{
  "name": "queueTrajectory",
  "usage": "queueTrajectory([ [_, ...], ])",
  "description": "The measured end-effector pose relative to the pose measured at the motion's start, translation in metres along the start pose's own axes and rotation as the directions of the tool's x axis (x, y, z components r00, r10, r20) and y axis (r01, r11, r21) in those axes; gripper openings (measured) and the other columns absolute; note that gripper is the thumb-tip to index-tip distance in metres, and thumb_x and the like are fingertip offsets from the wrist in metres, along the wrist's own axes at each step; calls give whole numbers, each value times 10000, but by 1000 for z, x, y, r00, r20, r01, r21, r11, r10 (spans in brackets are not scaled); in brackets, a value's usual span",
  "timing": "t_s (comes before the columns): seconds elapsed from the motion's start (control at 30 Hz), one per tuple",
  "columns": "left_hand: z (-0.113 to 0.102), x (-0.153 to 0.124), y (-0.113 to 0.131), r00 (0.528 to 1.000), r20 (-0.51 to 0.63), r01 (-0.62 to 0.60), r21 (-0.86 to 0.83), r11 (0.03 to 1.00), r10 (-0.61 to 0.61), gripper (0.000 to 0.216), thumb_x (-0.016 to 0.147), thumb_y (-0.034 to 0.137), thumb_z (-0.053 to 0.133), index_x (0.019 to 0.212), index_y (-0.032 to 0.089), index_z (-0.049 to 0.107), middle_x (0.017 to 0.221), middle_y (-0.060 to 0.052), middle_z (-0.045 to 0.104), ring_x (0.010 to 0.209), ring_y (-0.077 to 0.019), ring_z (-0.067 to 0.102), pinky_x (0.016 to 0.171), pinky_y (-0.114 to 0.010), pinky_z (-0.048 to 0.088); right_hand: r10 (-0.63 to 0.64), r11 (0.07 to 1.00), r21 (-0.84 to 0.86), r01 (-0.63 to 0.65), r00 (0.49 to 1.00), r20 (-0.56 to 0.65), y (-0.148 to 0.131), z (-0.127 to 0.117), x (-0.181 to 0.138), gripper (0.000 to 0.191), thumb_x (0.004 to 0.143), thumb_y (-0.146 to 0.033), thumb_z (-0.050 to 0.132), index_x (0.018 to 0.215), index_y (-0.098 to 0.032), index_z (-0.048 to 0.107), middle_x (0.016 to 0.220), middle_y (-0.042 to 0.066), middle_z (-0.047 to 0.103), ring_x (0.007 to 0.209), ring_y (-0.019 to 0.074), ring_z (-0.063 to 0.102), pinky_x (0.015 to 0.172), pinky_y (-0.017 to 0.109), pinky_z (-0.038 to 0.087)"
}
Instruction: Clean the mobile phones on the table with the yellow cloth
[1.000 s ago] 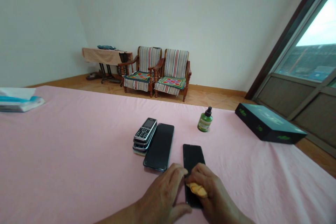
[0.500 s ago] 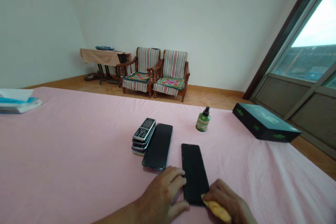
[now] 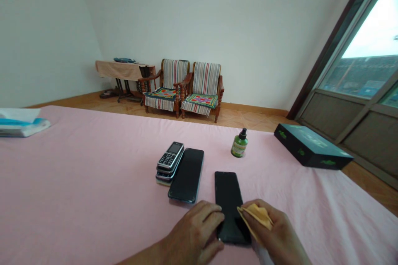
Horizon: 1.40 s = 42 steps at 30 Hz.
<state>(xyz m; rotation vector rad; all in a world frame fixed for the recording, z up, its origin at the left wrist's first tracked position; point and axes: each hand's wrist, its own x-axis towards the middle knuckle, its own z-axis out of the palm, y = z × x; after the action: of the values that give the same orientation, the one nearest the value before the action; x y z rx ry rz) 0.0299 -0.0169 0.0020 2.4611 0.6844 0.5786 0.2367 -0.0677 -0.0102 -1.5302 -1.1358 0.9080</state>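
A black smartphone [image 3: 228,198] lies flat on the pink tablecloth [image 3: 93,182] close to me. My left hand [image 3: 194,234] rests against its left edge, fingers curled on it and thumb at the near end. My right hand [image 3: 278,234] is closed on a yellow cloth [image 3: 258,214], pressed onto the phone's near right part. A second black smartphone [image 3: 187,174] lies to the left, touching a stack of keypad phones [image 3: 169,161].
A green spray bottle [image 3: 239,145] stands behind the phones. A dark box [image 3: 311,145] lies at the table's right edge, a tissue pack [image 3: 18,122] at the far left. Two striped armchairs [image 3: 186,89] and a side table [image 3: 124,70] stand by the far wall.
My right hand with the yellow cloth slid off the phone toward me, then came back up onto its near right part. My left hand stayed at the phone's left edge.
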Motion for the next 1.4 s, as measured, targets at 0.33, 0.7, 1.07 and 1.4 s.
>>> queueTrajectory([
  [0.33, 2, 2, -4, 996, -85, -4, -113, 994, -6, 462, 771, 274, 782, 1170, 180, 569, 1065, -92, 656, 975, -250, 607, 872, -351, 495, -30, 992, 128, 18, 995, 90, -25, 15, -9, 388, 741, -571, 694, 780, -185, 691, 673, 19, 625, 630, 166, 561, 574, 236, 443],
  [0.7, 8, -6, -4, 946, -320, -68, -37, 997, 52, 466, 773, 64, 559, 1204, 226, 485, 938, -32, 641, 817, -176, 636, 763, -252, 515, -298, 951, -82, 297, 954, -10, -46, 5, 34, 340, 800, -511, 655, 894, -186, 685, 764, 57, 677, 685, 193, 614, 599, 259, 480],
  [1.07, 20, -7, -26, 888, -376, -245, 102, 964, 265, 561, 816, 70, 511, 1351, 185, 385, 936, -95, 661, 814, -208, 646, 731, -265, 557, -416, 894, -210, 397, 907, -58, -19, 1, 106, 327, 825, -476, 630, 865, -155, 679, 715, 46, 639, 635, 181, 555, 567, 275, 438],
  [1.4, 17, -4, -21, 869, -390, -273, 136, 952, 305, 463, 875, 102, 503, 1330, 140, 429, 902, -110, 667, 781, -211, 649, 680, -266, 567, -660, 715, -310, 626, 751, -3, -17, 4, 78, 163, 906, -241, 548, 959, -200, 696, 860, 60, 588, 770, 193, 603, 650, 285, 481],
])
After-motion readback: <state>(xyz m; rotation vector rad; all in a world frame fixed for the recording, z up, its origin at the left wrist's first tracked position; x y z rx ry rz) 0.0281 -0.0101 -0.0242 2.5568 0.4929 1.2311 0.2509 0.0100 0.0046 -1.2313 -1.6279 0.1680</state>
